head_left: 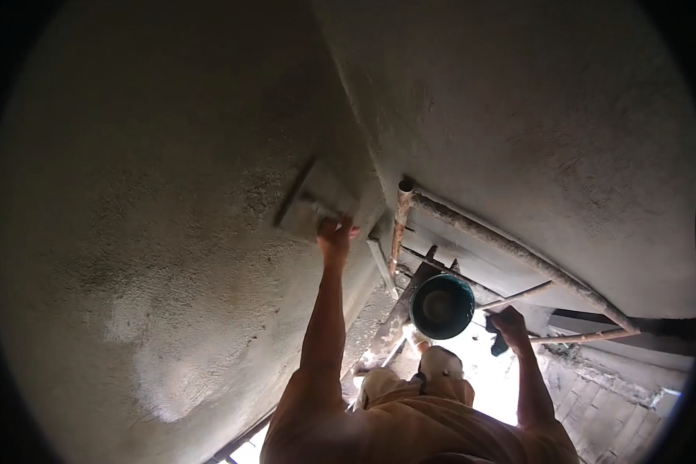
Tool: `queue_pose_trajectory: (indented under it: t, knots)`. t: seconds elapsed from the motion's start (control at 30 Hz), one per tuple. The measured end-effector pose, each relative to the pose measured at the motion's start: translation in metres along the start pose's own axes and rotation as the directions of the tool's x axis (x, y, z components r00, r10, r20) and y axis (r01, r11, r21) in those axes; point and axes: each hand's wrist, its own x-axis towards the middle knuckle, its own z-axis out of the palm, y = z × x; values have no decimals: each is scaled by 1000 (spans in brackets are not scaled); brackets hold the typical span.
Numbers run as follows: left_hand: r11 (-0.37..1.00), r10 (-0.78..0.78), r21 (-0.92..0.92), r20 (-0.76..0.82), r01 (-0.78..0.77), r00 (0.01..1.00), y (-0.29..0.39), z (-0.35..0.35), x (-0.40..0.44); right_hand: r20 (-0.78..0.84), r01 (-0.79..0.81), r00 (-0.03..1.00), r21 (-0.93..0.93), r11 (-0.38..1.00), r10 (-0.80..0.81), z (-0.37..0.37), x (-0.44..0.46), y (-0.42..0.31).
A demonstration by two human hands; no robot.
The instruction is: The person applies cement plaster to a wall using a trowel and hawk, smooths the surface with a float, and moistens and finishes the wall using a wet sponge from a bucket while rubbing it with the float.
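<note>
My left hand [336, 236] is closed on a plastering float [317, 203], a flat rectangular board lying against the rough grey wall [193, 255]. It is close to the corner where two plastered walls meet. Low on the right, my right hand [512, 325] is closed around a small dark object [497, 342], whose kind I cannot make out. Between my arms, below chest height, a dark round bucket [441, 307] shows its open top.
A rusty scaffold frame [510, 243] of metal pipes stands along the right wall [564, 131]. Beneath the bucket runs a plank [387, 332]. Bright light comes from below, and a block surface [595, 402] shows at lower right.
</note>
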Motion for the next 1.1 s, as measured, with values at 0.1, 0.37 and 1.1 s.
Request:
queue_pose_trajectory:
  t: [0.1,0.37,1.1]
  knots:
    - [969,237,-83,30,-234,971,60,56,55,-30,-3,1000,-37,999,2,-24,-8,10]
    - [868,431,246,62,-432,900,328,49,26,121,143,974,337,930,-194,43,35,-109]
    - [847,369,429,-47,-315,928,356,-10,-32,387,-57,915,406,912,-116,104,68,-78]
